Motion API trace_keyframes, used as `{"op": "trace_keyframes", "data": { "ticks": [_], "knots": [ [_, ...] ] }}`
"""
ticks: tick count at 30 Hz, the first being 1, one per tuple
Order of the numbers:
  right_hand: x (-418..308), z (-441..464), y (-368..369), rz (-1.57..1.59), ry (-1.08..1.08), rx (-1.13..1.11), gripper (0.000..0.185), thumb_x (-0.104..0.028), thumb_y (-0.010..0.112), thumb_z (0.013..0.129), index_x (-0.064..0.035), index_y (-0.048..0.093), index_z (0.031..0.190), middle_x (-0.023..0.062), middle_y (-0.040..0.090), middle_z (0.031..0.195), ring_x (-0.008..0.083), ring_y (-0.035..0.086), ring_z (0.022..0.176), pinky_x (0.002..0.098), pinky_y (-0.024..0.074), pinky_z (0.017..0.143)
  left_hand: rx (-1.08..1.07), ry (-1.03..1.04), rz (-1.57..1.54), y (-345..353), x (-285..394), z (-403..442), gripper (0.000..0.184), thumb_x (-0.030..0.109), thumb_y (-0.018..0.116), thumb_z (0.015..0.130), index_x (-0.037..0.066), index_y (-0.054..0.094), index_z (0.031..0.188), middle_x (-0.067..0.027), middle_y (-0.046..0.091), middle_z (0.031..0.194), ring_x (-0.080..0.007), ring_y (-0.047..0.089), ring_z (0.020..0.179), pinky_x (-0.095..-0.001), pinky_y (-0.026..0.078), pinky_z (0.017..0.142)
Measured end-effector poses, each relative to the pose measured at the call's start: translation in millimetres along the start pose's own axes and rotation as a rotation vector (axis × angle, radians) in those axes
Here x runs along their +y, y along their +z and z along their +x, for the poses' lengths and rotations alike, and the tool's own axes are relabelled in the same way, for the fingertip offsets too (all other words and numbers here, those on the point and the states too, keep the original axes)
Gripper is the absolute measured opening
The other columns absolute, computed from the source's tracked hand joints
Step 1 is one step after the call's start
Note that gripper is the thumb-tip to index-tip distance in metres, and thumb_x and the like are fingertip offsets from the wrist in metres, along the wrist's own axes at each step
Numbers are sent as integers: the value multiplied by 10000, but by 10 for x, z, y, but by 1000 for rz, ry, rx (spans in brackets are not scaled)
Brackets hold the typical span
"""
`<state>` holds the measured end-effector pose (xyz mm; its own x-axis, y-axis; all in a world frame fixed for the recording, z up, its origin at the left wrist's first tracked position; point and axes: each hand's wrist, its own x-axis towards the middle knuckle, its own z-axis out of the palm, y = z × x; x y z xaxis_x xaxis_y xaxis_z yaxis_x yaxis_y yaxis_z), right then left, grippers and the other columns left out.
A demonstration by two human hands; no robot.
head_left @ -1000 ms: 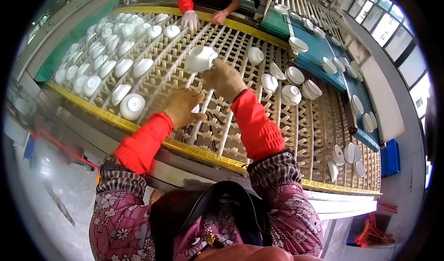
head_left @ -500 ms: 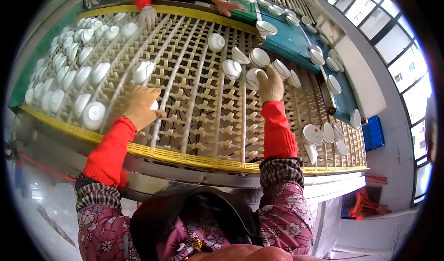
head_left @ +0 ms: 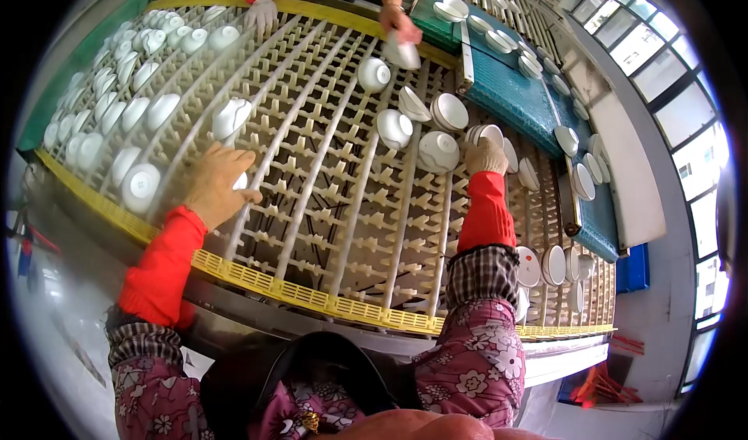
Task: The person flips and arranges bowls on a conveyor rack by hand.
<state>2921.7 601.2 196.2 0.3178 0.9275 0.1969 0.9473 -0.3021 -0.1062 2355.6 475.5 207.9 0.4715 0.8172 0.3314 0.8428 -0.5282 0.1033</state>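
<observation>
My left hand [head_left: 214, 183], in a tan glove, is curled over a white bowl [head_left: 240, 181] on the pegged conveyor [head_left: 327, 229]; only a sliver of that bowl shows between thumb and fingers. Just beyond it another white bowl [head_left: 231, 118] lies tilted on the pegs. My right hand [head_left: 487, 157], gloved too, grips the near rim of a white bowl [head_left: 485, 134] on the right. Beside it sits an upside-down bowl [head_left: 438, 153] with a grey line pattern. Close by are a stack of bowls [head_left: 449, 113] and a bowl on its side [head_left: 395, 130].
Across the conveyor, a co-worker's bare hand [head_left: 400, 27] holds a blurred white bowl [head_left: 403, 53]; their gloved hand [head_left: 262, 14] rests at the far edge. Many bowls lie at left. A green belt [head_left: 506, 89] carries bowls. A yellow rail [head_left: 312, 296] runs along the near side.
My right hand has left the patterned bowl, now upside down on the pegs, and moved right to another bowl. A co-worker's bare hand now holds a bowl. My left hand keeps to its bowl.
</observation>
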Motion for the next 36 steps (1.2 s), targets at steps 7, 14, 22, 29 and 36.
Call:
{"op": "trace_keyframes", "data": {
  "ticks": [7, 14, 22, 29, 36],
  "knots": [
    [-72, -927, -106, 804, -65, -145, 456, -428, 771, 988, 3, 828, 1126, 163, 824, 934, 302, 783, 853, 436, 597, 828, -112, 4, 116, -196, 334, 103, 650, 447, 887, 888, 0, 733, 1334, -123, 772, 1190, -332, 671, 1143, -468, 443, 1176],
    [-813, -1261, -461, 1000, -487, -218, 341, -227, 783, 1036, 27, 780, 1263, 110, 815, 1089, 227, 786, 946, 357, 634, 812, -146, -16, 255, -57, 352, 120, 513, 533, 831, 941, 147, 770, 1273, -76, 811, 985, -285, 702, 1073, -438, 434, 1133],
    [-2473, -1204, -266, 1530, -280, -868, 143, -70, 646, 1096, -4, 741, 1179, 97, 801, 1126, 245, 788, 1082, 380, 680, 954, -7, 73, 178, 43, 130, 84, 480, 435, 886, 896, 118, 806, 1247, -80, 793, 1031, -285, 680, 1116, -428, 462, 1125],
    [-1465, -1367, -90, 1436, -49, -418, 432, -271, 773, 1073, -31, 763, 1431, 93, 839, 1101, 153, 767, 957, 294, 615, 858, -169, -90, 152, -70, 240, 163, 496, 421, 893, 909, 124, 758, 1282, -88, 817, 1046, -314, 683, 1121, -461, 418, 1183],
    [-118, -661, -45, 386, -198, 307, 644, -380, 822, 979, 40, 702, 1452, 240, 782, 1358, 373, 768, 1232, 445, 581, 1096, -161, -145, 185, -36, 277, 203, 501, 413, 909, 880, 110, 759, 1249, -104, 825, 1044, -336, 660, 1109, -466, 425, 1158]
  ]
}}
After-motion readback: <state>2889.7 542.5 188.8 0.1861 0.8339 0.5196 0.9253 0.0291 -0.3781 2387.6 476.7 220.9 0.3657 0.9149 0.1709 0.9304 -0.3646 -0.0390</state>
